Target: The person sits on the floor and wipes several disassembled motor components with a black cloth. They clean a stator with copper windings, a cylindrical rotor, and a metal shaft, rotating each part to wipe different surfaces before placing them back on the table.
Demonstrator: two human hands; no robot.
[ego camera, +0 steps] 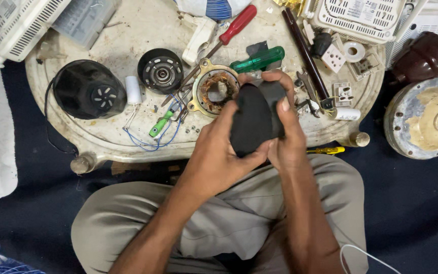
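Above the lap, both hands wrap a black motor cover [252, 119]: left hand [218, 152] cupping below, right hand [285, 129] with fingers [280, 81] curled over its top. Just beyond the fingers on the desk [128, 30] lies a copper-wound stator [216, 91], with a green-handled screwdriver [257, 60] nearby.

**Layout of the work table**

The table [128, 35] lies in front of the person's knees. Both hands hold a cloth [252, 122] over its near edge, the left hand [219, 152] left of it, the right hand [285, 137] right. Just behind the cloth sits the stator [216, 91]. Left of the stator stands the rotor [160, 71], then a capacitor [134, 90], then the housing [87, 90] at the far left. Two screwdrivers [258, 60] lie behind the stator. A motor [427, 119] rests on the floor right of the table.
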